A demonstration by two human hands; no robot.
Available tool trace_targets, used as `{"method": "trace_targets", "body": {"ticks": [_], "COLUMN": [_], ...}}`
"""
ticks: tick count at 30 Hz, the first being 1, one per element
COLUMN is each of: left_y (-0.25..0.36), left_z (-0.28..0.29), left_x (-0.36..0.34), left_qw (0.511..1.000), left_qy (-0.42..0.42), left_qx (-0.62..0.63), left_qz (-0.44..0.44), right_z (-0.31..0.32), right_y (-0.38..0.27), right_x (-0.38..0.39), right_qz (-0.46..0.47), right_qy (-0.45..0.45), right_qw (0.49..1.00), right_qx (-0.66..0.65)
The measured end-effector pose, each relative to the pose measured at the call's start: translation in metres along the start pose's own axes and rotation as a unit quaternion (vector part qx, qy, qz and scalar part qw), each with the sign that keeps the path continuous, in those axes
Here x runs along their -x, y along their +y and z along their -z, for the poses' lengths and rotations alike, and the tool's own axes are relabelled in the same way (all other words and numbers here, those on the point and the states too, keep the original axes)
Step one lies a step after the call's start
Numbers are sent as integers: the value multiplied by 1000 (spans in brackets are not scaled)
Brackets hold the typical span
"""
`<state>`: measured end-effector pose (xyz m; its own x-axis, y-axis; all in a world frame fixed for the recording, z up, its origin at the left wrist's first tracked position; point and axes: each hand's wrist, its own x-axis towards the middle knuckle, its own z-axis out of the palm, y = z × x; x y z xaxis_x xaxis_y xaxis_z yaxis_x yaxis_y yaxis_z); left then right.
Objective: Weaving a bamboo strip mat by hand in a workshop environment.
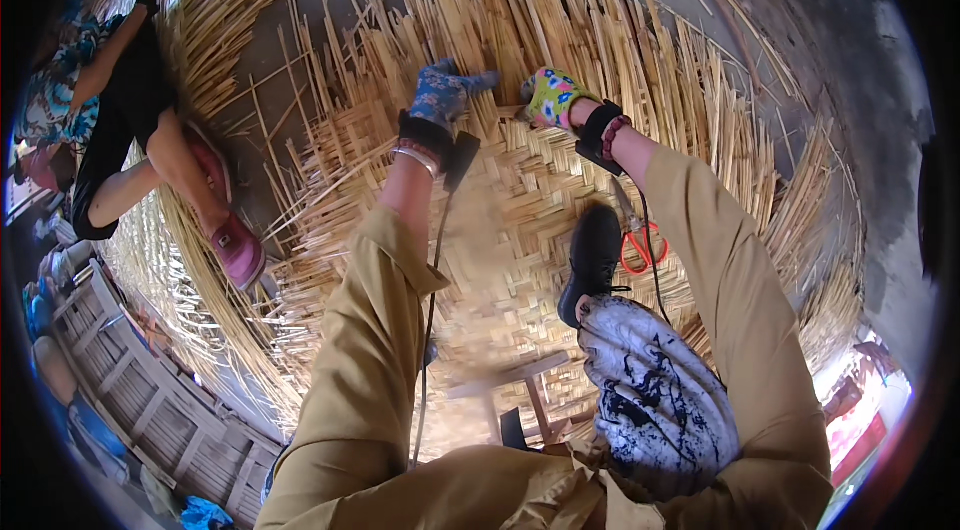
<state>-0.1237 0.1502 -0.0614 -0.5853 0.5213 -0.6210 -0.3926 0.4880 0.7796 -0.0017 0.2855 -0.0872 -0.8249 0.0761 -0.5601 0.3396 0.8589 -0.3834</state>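
Note:
A large woven mat [500, 220] of flat straw-coloured strips lies beneath me, woven in the middle with loose strip ends [560, 20] fanning out at the far side. My left hand [440, 98], in a blue flowered glove, rests on the mat's far part with one digit stretched out to the right. Just right of it is my right hand [556, 98], in a yellow-green flowered glove, its fingers closed at a short crosswise strip [511, 113]. The fingertips are partly hidden. Scissors [643, 248] with orange handles lie on the mat beside my black shoe [595, 255].
At the left another person [130, 120] sits with pink shoes, among bundles of long strips [225, 0]. A slatted wooden frame [160, 410] stands at lower left. On the right runs a grey wall [870, 80]. A small wooden stool [535, 390] is beneath me.

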Motion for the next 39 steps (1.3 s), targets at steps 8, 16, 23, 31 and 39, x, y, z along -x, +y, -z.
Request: {"method": "trace_targets", "body": {"ticks": [8, 16, 23, 31, 39], "left_y": [-12, 9, 27, 11, 9], "left_z": [-3, -42, -48, -26, -27], "left_x": [2, 27, 7, 16, 4], "left_qw": [998, 856, 900, 985, 925], "left_qy": [43, 344, 105, 42, 70], "left_qx": [37, -286, -403, -123, -351], "left_qz": [-27, -261, -125, -116, -129], "right_z": [-10, 13, 19, 31, -3], "right_y": [16, 3, -18, -27, -41], "right_x": [-9, 6, 23, 24, 36], "right_qz": [-20, -70, -40, -45, -57], "right_qy": [44, 11, 100, 11, 151], "right_qw": [993, 996, 994, 999, 980], "right_qx": [-112, -58, 3, 5, 117]}}
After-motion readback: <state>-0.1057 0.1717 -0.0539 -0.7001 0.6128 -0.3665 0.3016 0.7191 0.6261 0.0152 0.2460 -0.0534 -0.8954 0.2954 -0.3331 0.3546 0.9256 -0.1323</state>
